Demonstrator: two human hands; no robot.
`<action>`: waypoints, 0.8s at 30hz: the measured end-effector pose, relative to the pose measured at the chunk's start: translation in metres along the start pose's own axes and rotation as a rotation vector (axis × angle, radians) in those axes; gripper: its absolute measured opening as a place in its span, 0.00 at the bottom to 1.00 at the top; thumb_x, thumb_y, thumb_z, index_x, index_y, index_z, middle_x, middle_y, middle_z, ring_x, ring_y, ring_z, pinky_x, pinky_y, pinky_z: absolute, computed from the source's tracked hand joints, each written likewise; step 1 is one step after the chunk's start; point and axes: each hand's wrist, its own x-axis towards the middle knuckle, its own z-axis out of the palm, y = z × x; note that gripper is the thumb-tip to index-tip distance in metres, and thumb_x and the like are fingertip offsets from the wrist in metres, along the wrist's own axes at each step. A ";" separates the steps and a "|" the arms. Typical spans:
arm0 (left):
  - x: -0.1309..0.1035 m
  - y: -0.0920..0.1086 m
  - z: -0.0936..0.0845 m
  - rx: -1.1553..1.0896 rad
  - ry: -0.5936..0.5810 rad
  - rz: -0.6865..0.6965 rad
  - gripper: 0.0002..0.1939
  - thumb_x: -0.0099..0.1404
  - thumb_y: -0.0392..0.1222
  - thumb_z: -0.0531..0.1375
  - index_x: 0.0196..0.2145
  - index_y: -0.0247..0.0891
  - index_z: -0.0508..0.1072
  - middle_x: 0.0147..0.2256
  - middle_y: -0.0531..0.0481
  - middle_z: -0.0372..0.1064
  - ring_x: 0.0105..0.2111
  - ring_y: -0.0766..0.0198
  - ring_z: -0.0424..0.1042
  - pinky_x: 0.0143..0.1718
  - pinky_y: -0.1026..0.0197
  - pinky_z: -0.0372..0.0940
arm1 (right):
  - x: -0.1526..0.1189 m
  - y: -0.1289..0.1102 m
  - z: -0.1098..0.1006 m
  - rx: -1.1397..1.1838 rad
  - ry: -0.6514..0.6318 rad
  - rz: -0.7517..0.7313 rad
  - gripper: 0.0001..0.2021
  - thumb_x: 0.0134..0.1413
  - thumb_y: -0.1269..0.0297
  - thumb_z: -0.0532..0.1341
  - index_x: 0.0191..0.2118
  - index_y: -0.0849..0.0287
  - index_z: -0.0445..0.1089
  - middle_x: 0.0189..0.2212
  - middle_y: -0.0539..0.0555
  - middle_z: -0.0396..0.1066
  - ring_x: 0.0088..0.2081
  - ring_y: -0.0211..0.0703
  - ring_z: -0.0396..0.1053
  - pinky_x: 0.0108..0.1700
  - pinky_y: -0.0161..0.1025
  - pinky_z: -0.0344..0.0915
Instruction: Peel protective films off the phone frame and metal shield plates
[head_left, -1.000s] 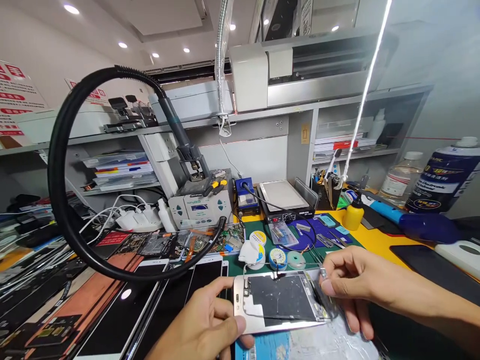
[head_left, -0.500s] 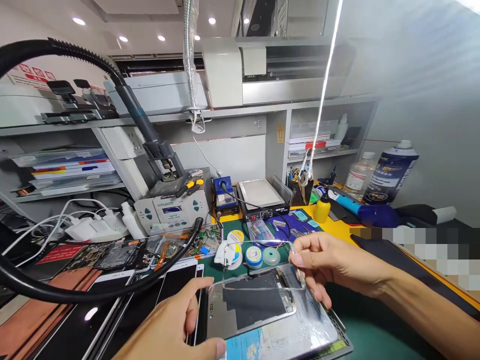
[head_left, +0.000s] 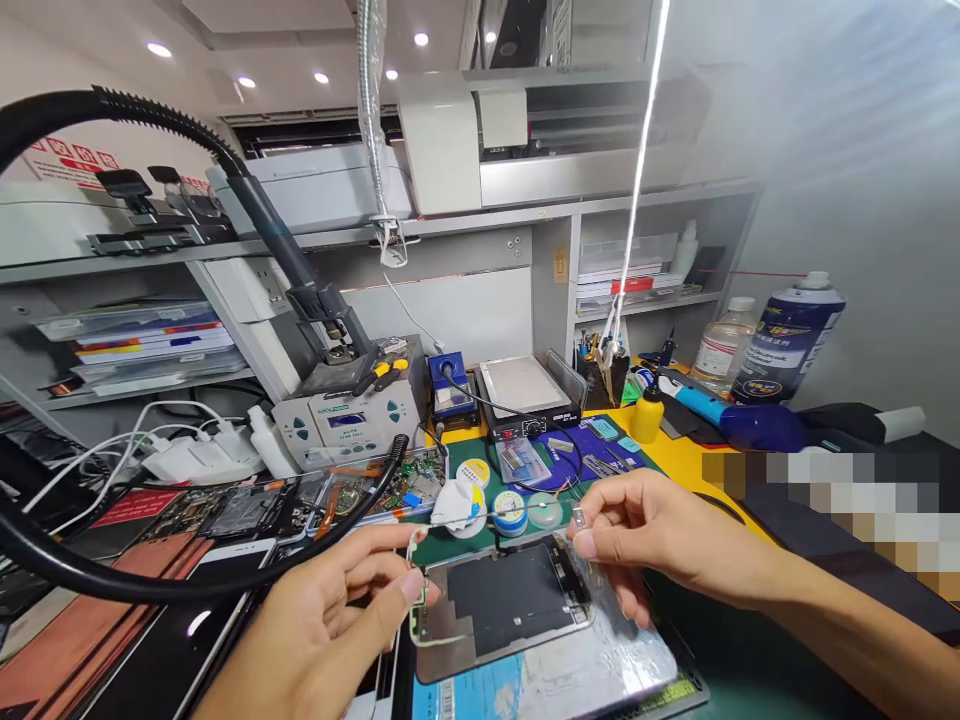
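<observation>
Between my two hands is a thin, see-through rectangular frame (head_left: 578,515) with rounded corners, held above the work surface. My left hand (head_left: 345,610) pinches its left end between thumb and fingers. The right end is gripped by the thumb and fingertips of my right hand (head_left: 637,530). Just below lies a phone screen panel (head_left: 502,600), its dark back facing up with small connectors along the right side. It rests on a shiny silver slab (head_left: 637,650) with a blue label (head_left: 480,685) near the front.
Small round tins (head_left: 510,512) and a crumpled white wipe (head_left: 455,502) sit behind the panel. Phones (head_left: 217,600) and circuit boards (head_left: 420,475) fill the left. A black hose (head_left: 225,598) arches across. Farther back are a heating plate (head_left: 529,388) and yellow bottle (head_left: 648,415).
My left hand has risen and closed on the left end of the clear frame, which it did not hold before. The frame has tilted and shifted slightly left. My right hand keeps its grip.
</observation>
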 end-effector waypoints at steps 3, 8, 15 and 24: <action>-0.002 0.006 -0.001 0.049 0.037 -0.052 0.23 0.56 0.59 0.64 0.39 0.34 0.76 0.24 0.53 0.75 0.13 0.74 0.55 0.15 0.69 0.53 | -0.003 0.004 0.001 -0.013 0.038 -0.042 0.13 0.57 0.57 0.71 0.40 0.59 0.73 0.17 0.43 0.71 0.18 0.37 0.72 0.21 0.30 0.70; -0.006 0.006 0.001 0.059 0.112 -0.025 0.19 0.55 0.57 0.66 0.34 0.37 0.78 0.23 0.51 0.76 0.20 0.66 0.67 0.18 0.68 0.57 | -0.006 -0.002 0.005 -0.111 0.079 -0.103 0.12 0.58 0.57 0.71 0.42 0.59 0.76 0.18 0.44 0.71 0.21 0.38 0.74 0.26 0.31 0.71; -0.008 -0.004 0.003 0.264 0.134 0.100 0.12 0.63 0.53 0.60 0.34 0.42 0.77 0.29 0.49 0.80 0.27 0.57 0.78 0.25 0.63 0.67 | -0.011 -0.015 0.014 -0.083 0.035 -0.060 0.17 0.59 0.50 0.68 0.32 0.61 0.75 0.20 0.49 0.75 0.22 0.38 0.75 0.26 0.31 0.70; -0.012 0.009 0.005 0.414 0.078 0.108 0.11 0.67 0.47 0.56 0.32 0.40 0.75 0.23 0.53 0.72 0.23 0.63 0.67 0.21 0.64 0.55 | -0.006 -0.001 0.014 -0.029 0.080 0.026 0.20 0.56 0.51 0.71 0.45 0.61 0.70 0.16 0.48 0.76 0.18 0.39 0.75 0.21 0.28 0.68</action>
